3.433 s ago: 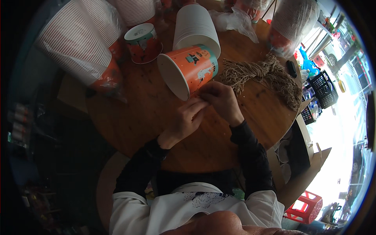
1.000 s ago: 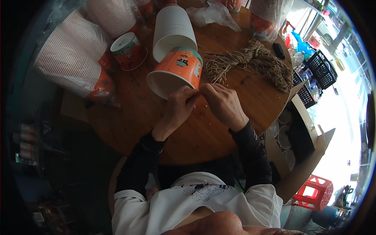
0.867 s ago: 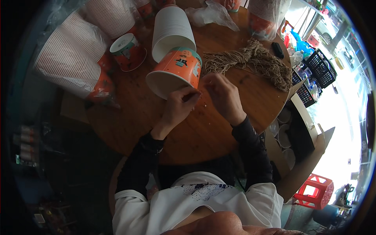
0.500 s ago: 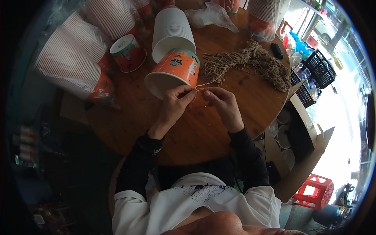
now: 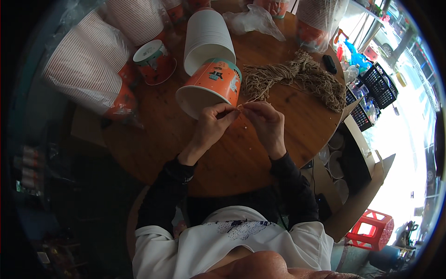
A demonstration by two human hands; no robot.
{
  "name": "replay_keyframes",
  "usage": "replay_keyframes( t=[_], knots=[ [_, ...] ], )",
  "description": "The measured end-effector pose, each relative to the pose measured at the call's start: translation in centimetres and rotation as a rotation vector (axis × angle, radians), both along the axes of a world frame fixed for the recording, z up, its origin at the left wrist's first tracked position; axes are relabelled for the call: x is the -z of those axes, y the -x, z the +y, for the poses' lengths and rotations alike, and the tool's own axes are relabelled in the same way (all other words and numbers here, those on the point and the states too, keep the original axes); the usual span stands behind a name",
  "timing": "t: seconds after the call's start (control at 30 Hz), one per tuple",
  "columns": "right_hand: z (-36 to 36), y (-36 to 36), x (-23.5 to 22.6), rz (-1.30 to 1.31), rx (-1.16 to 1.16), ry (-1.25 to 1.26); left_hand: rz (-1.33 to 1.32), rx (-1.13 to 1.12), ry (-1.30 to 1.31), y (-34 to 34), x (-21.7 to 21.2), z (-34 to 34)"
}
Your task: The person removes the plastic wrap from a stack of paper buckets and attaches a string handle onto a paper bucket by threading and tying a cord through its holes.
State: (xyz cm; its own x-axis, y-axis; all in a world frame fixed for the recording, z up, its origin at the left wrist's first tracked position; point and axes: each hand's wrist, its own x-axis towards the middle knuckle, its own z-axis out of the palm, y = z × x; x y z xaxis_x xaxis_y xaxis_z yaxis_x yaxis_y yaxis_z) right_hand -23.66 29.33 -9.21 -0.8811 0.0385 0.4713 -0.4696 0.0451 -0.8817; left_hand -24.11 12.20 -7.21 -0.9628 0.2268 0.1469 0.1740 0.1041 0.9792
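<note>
A thin tan string (image 5: 240, 107) runs between my hands, only a short bit of it showing. My left hand (image 5: 211, 128) pinches it between thumb and forefinger, just below an orange paper bucket (image 5: 217, 83). Close beside, my right hand (image 5: 268, 123) also has its fingertips closed on the string, and the two hands nearly touch. The bucket lies on its side, its pale open mouth facing left and towards me. Behind it stretches a nested stack of white paper buckets (image 5: 209, 39), also lying down. A bundle of tan strings (image 5: 297, 76) spreads to the right.
Plastic-wrapped stacks of paper buckets (image 5: 86, 69) crowd the left of the round wooden table (image 5: 223, 167). A single orange bucket (image 5: 155, 69) stands beside them. A crumpled clear bag (image 5: 255, 21) and a small black object (image 5: 329, 64) lie farther back. A red stool (image 5: 371, 230) stands at right.
My right hand's fingers have moved left and closed in on the string beside my left hand. The bucket and everything else have shifted slightly in the picture.
</note>
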Motion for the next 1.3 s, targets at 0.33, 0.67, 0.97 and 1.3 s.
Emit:
replay_keyframes(
  t=[0.33, 0.67, 0.97, 1.3],
  knots=[
    [-0.2, -0.1, -0.3, 0.121, 0.138, -0.161, 0.077, -0.038, 0.006, -0.5, 0.2, 0.6],
    [0.0, 0.7, -0.3, 0.171, 0.236, -0.117, -0.196, 0.075, -0.125, -0.5, -0.8, -0.8],
    [-0.9, -2.1, -2.2, 0.394, 0.154, -0.294, -0.436, 0.232, -0.606, -0.5, -0.5, -0.2],
    [0.0, -0.9, -1.2, -0.172, -0.101, 0.192, -0.216, 0.119, -0.352, -1.3, -0.3, 0.7]
  ],
)
